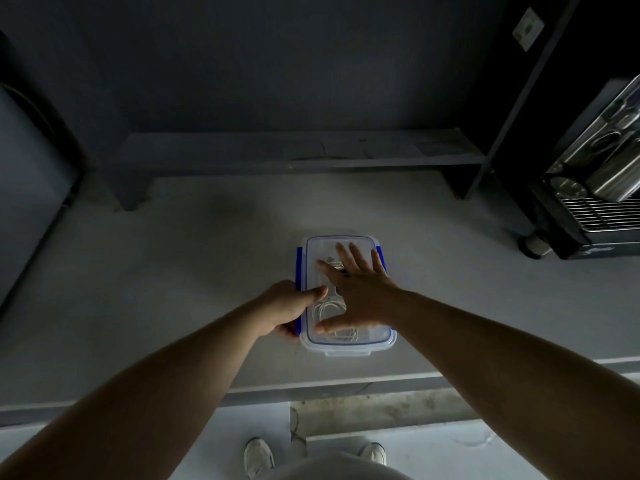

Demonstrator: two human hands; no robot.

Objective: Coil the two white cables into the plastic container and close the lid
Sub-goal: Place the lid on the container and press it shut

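Observation:
A clear plastic container (346, 346) with blue side clips stands on the white counter, its see-through lid (325, 245) lying on top. Coiled white cables (329, 311) show through the lid. My right hand (356, 292) lies flat on the lid, fingers spread. My left hand (289, 310) grips the container's left side at the blue clip (298, 268), thumb resting on the lid's edge. The right blue clip (381, 258) is partly hidden by my right fingers.
A coffee machine (595, 188) with metal parts and a drip grid stands at the right. A low shelf (294, 157) runs along the back wall. The counter's front edge (311, 388) is close below the container. My shoes show on the floor.

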